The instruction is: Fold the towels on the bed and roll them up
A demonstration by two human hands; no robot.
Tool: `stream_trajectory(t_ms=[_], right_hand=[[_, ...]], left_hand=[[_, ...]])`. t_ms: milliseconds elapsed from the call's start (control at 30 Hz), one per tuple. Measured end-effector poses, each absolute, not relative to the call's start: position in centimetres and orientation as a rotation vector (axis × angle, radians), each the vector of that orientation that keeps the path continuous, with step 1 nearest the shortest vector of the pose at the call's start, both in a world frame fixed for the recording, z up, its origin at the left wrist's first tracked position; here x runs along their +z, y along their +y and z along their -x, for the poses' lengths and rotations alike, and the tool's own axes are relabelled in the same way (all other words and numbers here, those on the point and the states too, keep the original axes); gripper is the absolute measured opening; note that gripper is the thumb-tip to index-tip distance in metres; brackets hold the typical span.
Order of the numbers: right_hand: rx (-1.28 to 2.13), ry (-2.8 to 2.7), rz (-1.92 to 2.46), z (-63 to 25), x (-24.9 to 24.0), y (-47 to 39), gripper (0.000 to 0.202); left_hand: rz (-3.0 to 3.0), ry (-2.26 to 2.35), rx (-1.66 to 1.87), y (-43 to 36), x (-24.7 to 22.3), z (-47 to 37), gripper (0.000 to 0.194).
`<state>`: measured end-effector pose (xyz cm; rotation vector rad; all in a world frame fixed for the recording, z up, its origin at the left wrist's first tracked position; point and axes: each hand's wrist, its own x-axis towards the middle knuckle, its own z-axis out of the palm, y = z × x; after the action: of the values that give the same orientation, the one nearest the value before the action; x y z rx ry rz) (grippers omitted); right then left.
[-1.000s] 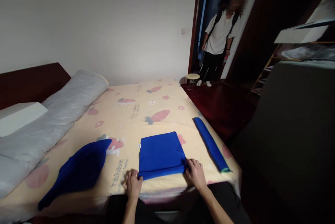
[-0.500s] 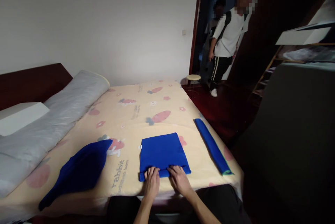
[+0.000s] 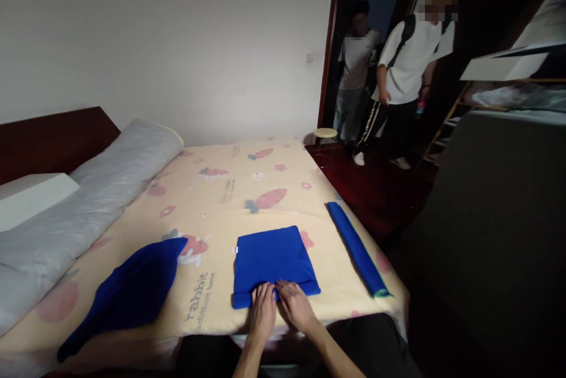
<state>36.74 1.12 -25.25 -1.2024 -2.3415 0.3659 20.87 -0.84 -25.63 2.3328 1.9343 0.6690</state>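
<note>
Loosely, the left hand (image 3: 263, 308) and right hand (image 3: 297, 305), fingers bent, touch blue cloth (image 3: 273, 255).

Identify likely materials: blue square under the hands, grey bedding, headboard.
Blue square: matte fabric, possibly microfibre; soft near-edge fold, white side tag.
Grey bedding: smooth fabric, perhaps synthetic; slight sheen, fine wrinkles.
Headboard: dark red-brown, maybe wood or laminate; rigid straight edges, no grain visible.

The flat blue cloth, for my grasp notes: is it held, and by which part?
The left hand and right hand have fingers at the middle of the folded near edge of the blue cloth; pinching or only pressing, I cannot tell.
</note>
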Motion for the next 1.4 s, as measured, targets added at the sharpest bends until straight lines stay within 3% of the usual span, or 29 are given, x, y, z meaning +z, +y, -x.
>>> stream_trajectory(t_ms=[367,633,967,1100,1233,1400], right_hand=[[0.141,-2.142,1.588,-42.4,-25.5,2.3,0.040],[0.512,-2.389,1.264,-35.6,-23.9,1.4,0.045],[0.230,-2.166,1.684,-42.7,-25.0,3.3,0.044],[0.340,-2.280,1.528,-39.3,-24.5,2.8,0.044],[0.499,-2.395,1.309,-35.7,-24.4,2.4,0.049],[0.377,-2.289,1.489,-38.4,-25.1,3.1,0.047]], left_hand=[[-2.173,2.304,0.698,-2.0,-26.0,-14.2,0.036],[-2.375,1.840,0.648,0.1,-26.6,-20.6,0.048],[-2.405,2.229,0.676,-0.6,-27.6,-13.3,0.041],[-2.472,2.071,0.751,0.4,-28.1,-16.5,0.044],[-2.499,1.849,0.611,1.0,-28.1,-19.8,0.048],[-2.455,1.960,0.500,0.5,-27.6,-17.0,0.047]])
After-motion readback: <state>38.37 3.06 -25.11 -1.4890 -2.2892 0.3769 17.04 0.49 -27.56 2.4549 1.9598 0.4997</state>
